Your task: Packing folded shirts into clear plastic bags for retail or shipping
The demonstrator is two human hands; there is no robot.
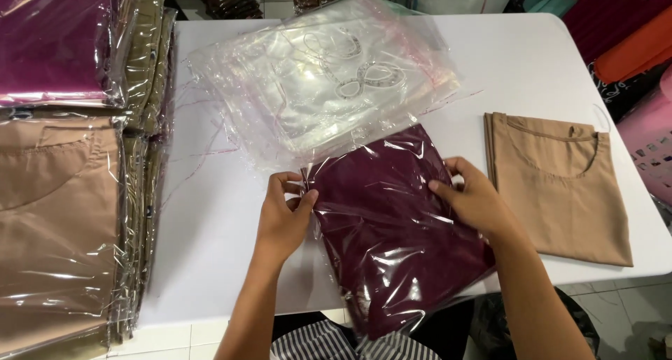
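The left hand (283,216) and right hand (470,195) are pinching the top edge of a clear bag (395,227) holding a maroon garment, lying on the white surface (217,220). Sealing seems underway; folding the flap flat likely needs care. A tan garment (560,185) is waiting nearby.

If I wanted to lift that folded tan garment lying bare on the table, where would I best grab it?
Probably the tan garment at its bottom edge, coming from the table's near side: it lies flat with that edge nearest the table's rim, clear of the bagged maroon garment.
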